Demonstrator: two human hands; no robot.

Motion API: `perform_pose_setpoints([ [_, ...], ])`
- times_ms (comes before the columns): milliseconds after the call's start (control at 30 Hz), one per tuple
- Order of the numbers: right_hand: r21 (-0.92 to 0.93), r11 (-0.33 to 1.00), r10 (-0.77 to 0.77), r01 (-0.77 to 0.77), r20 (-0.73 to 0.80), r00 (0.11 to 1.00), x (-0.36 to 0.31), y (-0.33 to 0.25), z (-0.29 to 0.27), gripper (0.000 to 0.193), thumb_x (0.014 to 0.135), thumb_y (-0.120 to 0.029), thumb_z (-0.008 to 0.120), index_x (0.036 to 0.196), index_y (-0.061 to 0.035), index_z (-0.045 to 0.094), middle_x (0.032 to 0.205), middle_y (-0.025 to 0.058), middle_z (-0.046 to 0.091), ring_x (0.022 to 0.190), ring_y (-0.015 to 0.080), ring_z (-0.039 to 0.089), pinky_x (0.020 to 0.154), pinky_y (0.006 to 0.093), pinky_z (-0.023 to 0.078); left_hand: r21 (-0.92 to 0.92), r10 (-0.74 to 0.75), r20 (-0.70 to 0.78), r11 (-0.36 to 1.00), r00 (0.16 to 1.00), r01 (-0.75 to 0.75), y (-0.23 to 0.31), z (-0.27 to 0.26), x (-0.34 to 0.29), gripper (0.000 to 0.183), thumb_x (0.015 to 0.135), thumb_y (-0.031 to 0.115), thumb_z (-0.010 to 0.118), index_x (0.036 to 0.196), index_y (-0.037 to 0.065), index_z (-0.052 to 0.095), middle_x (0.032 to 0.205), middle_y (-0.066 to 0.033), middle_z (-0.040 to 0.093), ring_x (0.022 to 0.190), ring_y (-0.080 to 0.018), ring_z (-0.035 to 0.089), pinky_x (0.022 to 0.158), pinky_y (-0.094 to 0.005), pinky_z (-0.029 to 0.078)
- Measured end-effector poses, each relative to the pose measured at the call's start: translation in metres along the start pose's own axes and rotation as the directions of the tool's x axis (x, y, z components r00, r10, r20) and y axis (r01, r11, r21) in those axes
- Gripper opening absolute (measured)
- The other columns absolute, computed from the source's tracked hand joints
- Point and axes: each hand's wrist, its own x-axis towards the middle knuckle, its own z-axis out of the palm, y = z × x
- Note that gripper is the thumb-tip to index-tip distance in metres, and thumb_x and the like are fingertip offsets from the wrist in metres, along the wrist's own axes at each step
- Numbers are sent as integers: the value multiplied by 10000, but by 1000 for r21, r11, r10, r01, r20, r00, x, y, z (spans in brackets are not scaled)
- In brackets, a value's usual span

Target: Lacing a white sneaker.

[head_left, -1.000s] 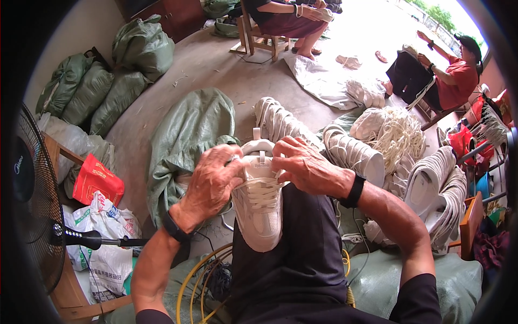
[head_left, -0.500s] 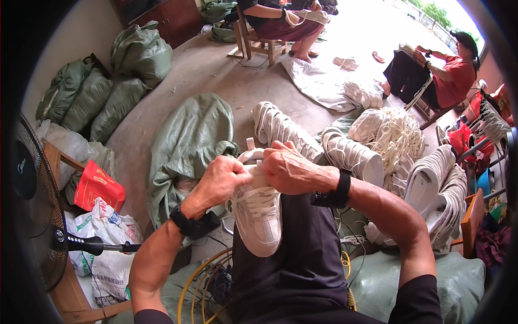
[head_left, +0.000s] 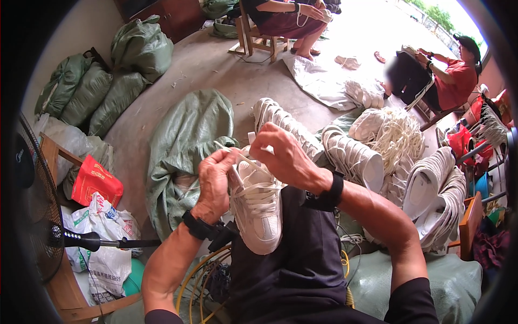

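A white sneaker (head_left: 260, 229) rests on my dark-trousered thigh, toe toward me, with a white shoelace (head_left: 260, 200) crossing its front. My left hand (head_left: 215, 181) is at the left side of its opening. Thumb and fingertips there pinch a white shoelace, whose end sticks out above them. Over the right side of the collar, my right hand (head_left: 288, 159) has its fingers curled in a pinch. What those fingers hold is hidden behind the hand. Both wrists wear black straps.
Stacked rows of white shoes (head_left: 353, 159) and a heap of laces (head_left: 396, 132) lie to the right. A green woven sack (head_left: 189, 124) stands ahead left. A fan (head_left: 40, 200) and plastic bags (head_left: 110, 227) are at the left. Two people sit farther off, one in red (head_left: 456, 81).
My right hand has risen slightly, and my left has turned to show its pinching fingers. The shoe's opening shows more between them, and a lace end now stands above my left fingertips.
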Motion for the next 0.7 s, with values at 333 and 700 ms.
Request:
perform_pose_setpoints([
  [333, -212, 919, -323, 332, 74, 943, -20, -4, 31, 116, 689, -62, 677, 801, -72, 646, 966, 107, 526, 998, 301, 479, 879, 429, 349, 324, 142, 53, 934, 988, -152, 3, -6, -1, 210, 1012, 195, 618, 920, 25, 701, 876, 25, 657, 820, -54, 541, 778, -227, 428],
  [700, -293, 955, -71, -38, -353, 933, -46, 34, -88, 102, 750, 61, 668, 815, -1, 619, 934, 160, 593, 902, 326, 595, 841, 402, 457, 353, 46, 135, 931, 990, -92, 7, -17, 7, 198, 1002, 190, 626, 907, 34, 703, 843, 42, 642, 807, -49, 517, 798, -221, 403],
])
